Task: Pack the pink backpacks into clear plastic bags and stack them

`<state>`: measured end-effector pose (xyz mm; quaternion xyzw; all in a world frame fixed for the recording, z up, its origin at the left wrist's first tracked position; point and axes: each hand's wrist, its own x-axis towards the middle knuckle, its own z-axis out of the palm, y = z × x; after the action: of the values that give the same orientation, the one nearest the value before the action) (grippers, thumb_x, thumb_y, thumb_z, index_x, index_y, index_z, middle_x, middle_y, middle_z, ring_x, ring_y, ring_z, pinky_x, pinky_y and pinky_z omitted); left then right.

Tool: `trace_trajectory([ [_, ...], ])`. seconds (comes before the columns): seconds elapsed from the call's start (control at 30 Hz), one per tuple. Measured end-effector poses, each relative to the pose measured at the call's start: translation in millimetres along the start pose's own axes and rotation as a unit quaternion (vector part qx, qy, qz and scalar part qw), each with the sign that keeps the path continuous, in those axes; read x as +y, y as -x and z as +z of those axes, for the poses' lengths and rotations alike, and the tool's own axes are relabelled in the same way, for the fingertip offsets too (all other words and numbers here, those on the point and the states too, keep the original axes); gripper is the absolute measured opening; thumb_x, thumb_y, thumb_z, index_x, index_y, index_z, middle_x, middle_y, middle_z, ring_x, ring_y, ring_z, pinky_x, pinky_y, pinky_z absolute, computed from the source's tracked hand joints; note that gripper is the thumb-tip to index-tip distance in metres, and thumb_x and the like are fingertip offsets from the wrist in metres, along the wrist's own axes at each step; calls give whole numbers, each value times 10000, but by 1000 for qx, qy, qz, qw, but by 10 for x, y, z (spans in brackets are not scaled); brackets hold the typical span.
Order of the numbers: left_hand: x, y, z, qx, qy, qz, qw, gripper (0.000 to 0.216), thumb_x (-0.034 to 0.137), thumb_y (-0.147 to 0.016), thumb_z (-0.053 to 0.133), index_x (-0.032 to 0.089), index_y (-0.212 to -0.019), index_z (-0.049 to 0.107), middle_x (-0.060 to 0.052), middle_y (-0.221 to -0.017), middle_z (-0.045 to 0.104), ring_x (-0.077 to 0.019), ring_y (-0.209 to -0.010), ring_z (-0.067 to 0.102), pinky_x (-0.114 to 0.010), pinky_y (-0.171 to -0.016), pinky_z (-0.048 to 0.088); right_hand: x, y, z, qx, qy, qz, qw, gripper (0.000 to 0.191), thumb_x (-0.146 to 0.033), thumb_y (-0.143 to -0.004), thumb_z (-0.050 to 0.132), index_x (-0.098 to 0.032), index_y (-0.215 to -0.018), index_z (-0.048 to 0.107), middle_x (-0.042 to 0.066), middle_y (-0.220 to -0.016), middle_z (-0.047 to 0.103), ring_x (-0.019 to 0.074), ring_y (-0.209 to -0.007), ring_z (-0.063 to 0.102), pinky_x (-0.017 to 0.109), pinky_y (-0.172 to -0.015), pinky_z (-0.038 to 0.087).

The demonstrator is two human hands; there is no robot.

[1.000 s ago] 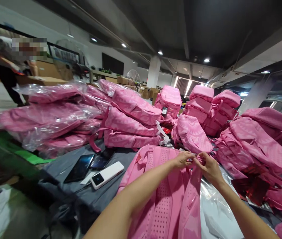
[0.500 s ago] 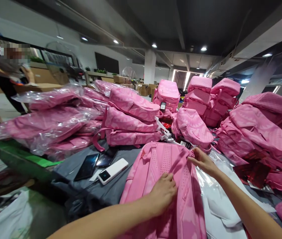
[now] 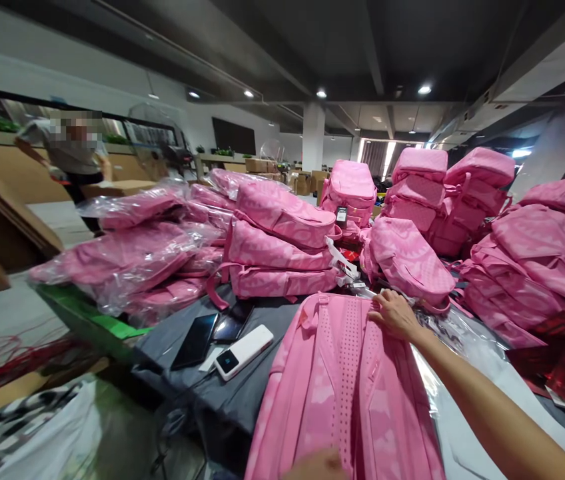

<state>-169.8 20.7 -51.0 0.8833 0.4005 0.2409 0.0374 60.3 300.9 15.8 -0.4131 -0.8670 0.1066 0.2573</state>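
Knuckles of the left hand (image 3: 320, 463) are cut off by the bottom edge of the view, so it cannot be told whether its grip is open or closed. Half a second earlier this hand was pressed on the middle of the back panel; it has since been drawn back to the near end of the pink backpack (image 3: 342, 387).

The backpack is laid back panel up on the grey-covered desk (image 3: 242, 407), directly in front of the person, with its top end pointing away. The right hand (image 3: 395, 313) is placed on that far top edge. Its grip is released: the fingers are laid flat on the fabric, whereas the strap was pinched between both hands a second ago. The strap is therefore no longer held, and the backpack is now only pressed and steadied at both ends.

A white power bank (image 3: 243, 351) and two dark phones (image 3: 195, 340) are set just beside the backpack on the left. Clear plastic sheeting (image 3: 462, 347) is spread on the right.

Beyond these, stacked backpacks (image 3: 282, 247) and bagged backpacks (image 3: 127, 260) are piled. Further stacks (image 3: 427, 193) are seen behind. Another person (image 3: 75, 147) is seen far off at the left.
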Motion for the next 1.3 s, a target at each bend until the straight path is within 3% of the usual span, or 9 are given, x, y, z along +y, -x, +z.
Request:
trace_trajectory([
  [0.07, -388, -305, -251, 45, 3, -63, 997, 221, 393, -967, 548, 267, -993, 728, -52, -904, 725, -238, -897, 652, -401, -869, 515, 53, -64, 121, 3, 41, 12, 999, 640, -598, -814, 691, -218, -1323, 612, 171, -1372, 569, 370, -1298, 490, 519, -1102, 347],
  [0.17, -1078, -939, -556, 107, -15, -293, 950, 420, 451, -961, 539, 186, -1272, 637, -141, -1327, 661, -311, -1240, 591, -461, -1047, 449, 99, -84, 291, 7, 71, 23, 997, 689, -572, -856, 628, -165, -1409, 560, 198, -1379, 584, 372, -1302, 522, 520, -1088, 391],
  [0.2, -1283, -1142, -606, 85, -23, -358, 930, 471, 481, -951, 549, 156, -1281, 635, -176, -1363, 639, -350, -1300, 559, -486, -1074, 428, 105, -65, 337, 12, 74, 18, 997, 642, -551, -876, 601, -159, -1384, 581, 190, -1349, 609, 361, -1276, 549, 510, -1081, 408],
  [0.3, -1667, -1574, -571, 63, -12, -378, 923, 458, 509, -887, 651, 120, -1121, 715, -192, -1169, 727, -383, -1143, 658, -485, -982, 495, 108, 48, 422, 46, 68, -9, 997, 507, -492, -920, 537, -167, -1299, 626, 155, -1290, 654, 320, -1209, 599, 482, -1061, 453],
  [0.4, -1707, -1661, -367, 98, -6, -318, 943, 416, 424, -807, 778, 154, -1118, 717, -130, -1155, 731, -315, -1126, 666, -414, -997, 507, 95, 212, 450, 85, 52, -29, 995, 458, -463, -940, 519, -178, -1286, 608, 148, -1275, 659, 306, -1193, 607, 477, -1043, 483],
  [0.6, -1540, -1206, -87, 163, -31, -216, 962, 383, 286, -881, 735, 222, -1247, 637, -89, -1249, 634, -256, -1192, 580, -427, -1046, 495, -89, 631, 538, 128, 54, -82, 987, 425, -385, -980, 530, -220, -1371, 550, 138, -1338, 625, 317, -1284, 548, 561, -1135, 402],
  [0.9, -1493, -741, 92, 20, -48, -146, 988, 239, 218, -1008, 509, 162, -1208, 629, -128, -1195, 650, -276, -1170, 563, -478, -1079, 448, -220, 1218, 621, 49, 85, -105, 990, 365, -338, -1032, 502, -219, -1369, 576, 123, -1273, 671, 283, -1193, 614, 450, -1033, 507],
  [1.13, -1957, -1363, 235, -97, -37, -190, 976, 264, 217, -1000, 446, 124, -1062, 684, -161, -1152, 669, -292, -1215, 561, -438, -1130, 377, -5, 438, 686, -153, 143, 70, 975, 322, -414, -1016, 541, -210, -1239, 654, 92, -1233, 722, 275, -1101, 663, 345, -875, 498],
  [1.3, -1764, -1626, 43, -137, -42, -262, 954, 513, 436, -1036, 384, 85, -1370, 553, -214, -1330, 640, -327, -1316, 545, -444, -1113, 386, 129, -33, 704, -133, 185, 128, 965, 386, -509, -958, 622, -203, -1193, 611, 100, -1060, 750, 279, -921, 682, 312, -705, 428],
])
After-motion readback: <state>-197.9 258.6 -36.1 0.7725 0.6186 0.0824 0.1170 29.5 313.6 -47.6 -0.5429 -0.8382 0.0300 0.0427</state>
